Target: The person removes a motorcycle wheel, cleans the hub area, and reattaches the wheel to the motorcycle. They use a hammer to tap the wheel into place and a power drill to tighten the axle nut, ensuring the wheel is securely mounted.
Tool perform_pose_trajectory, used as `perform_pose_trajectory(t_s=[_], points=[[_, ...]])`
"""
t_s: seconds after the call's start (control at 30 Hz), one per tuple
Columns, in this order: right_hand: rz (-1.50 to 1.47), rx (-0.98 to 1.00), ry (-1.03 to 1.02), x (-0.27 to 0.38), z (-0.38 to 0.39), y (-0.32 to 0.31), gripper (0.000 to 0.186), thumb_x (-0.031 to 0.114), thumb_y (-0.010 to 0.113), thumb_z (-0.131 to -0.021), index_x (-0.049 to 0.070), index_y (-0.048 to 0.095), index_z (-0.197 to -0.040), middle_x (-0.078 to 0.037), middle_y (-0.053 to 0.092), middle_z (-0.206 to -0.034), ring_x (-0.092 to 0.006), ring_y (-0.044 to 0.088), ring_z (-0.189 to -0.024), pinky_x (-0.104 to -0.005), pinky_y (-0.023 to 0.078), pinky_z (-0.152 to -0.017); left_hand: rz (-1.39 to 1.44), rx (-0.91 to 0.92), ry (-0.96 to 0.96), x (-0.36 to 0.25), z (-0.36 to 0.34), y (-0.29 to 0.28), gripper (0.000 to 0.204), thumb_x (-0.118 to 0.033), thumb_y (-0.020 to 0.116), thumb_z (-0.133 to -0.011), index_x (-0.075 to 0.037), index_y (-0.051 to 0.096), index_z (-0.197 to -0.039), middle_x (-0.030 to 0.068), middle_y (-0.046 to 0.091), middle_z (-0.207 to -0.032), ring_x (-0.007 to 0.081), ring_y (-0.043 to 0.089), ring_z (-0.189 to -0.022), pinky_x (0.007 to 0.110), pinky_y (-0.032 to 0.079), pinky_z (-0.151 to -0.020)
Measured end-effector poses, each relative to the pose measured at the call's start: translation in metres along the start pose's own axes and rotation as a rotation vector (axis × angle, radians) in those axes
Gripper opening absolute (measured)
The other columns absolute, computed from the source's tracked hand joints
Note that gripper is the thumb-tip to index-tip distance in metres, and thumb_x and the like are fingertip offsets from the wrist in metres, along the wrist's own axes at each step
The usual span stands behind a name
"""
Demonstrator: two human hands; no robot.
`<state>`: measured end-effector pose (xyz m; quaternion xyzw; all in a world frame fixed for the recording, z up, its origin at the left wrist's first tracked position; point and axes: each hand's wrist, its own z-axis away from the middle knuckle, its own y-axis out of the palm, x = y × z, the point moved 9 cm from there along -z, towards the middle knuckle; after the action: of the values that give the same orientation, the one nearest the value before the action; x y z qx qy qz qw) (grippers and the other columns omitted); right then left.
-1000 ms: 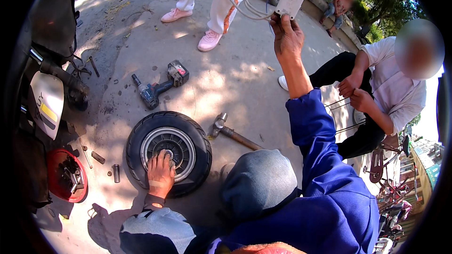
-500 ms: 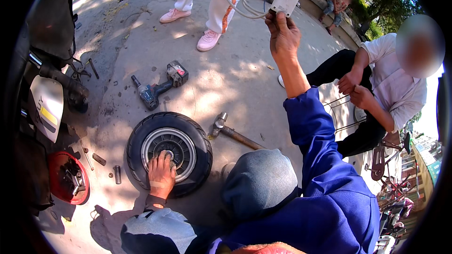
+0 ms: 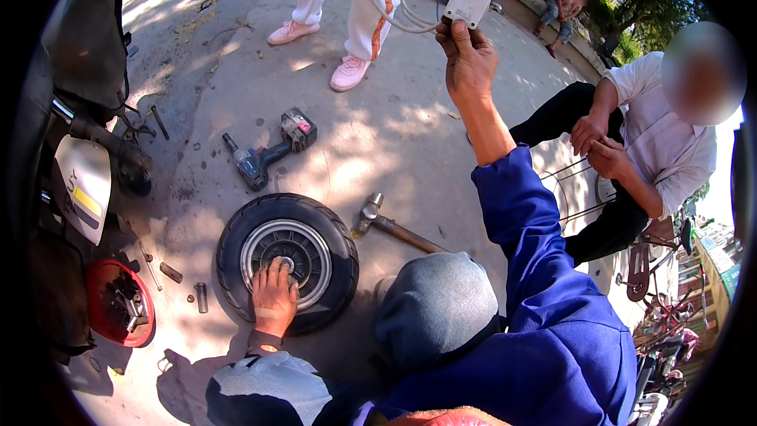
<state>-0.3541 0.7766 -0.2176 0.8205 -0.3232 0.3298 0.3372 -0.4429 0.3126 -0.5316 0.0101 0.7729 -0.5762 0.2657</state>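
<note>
Everything's spread over grey concrete (image 3: 418,134) outdoors, sun patches all over, trees (image 3: 643,8) at the far edge. One person (image 3: 674,134) sits off to the right, and another's white trousers (image 3: 371,4) and pink shoes block the far side. Dark vehicle parts with a white panel (image 3: 81,185) crowd the left edge. Wheel's (image 3: 314,246) lying flat in front of the knees; left hand (image 3: 274,292) rests on it, fingers close together, partly covering the hub (can't tell if it's gripping anything). Impact driver (image 3: 268,151) beyond the wheel, hammer (image 3: 402,231) to its right, red bowl (image 3: 151,308) of metal bits to its left. Right hand's (image 3: 471,63) up high, thumb and fingers pinching a white cabled box (image 3: 468,3) by its lower edge.
</note>
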Motion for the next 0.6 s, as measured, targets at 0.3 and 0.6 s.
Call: perform_pose_trajectory(t_s=[0.3,0.6], points=[[0.018,-0.015,0.006,-0.003,0.007,0.005,0.026,0.013,0.073,-0.098,-0.005,0.068,-0.116,-0.011,0.072,-0.106,-0.0196,0.070,-0.090,-0.0342,0.060,-0.082,0.009,0.001,0.015,-0.001,0.000,0.003,0.056,-0.017,0.077,-0.080,-0.002,0.060,-0.131,0.0149,0.054,-0.144,0.0389,0.053,-0.123,0.051,0.040,-0.111],[0.014,-0.013,0.018,-0.006,0.011,0.009,0.028,0.015,0.074,-0.098,-0.005,0.068,-0.116,-0.011,0.073,-0.104,-0.0190,0.070,-0.088,-0.0336,0.059,-0.081,-0.005,-0.004,0.015,-0.001,0.000,0.001,0.055,-0.017,0.077,-0.080,-0.001,0.060,-0.130,0.0161,0.054,-0.143,0.0385,0.054,-0.124,0.051,0.040,-0.111]])
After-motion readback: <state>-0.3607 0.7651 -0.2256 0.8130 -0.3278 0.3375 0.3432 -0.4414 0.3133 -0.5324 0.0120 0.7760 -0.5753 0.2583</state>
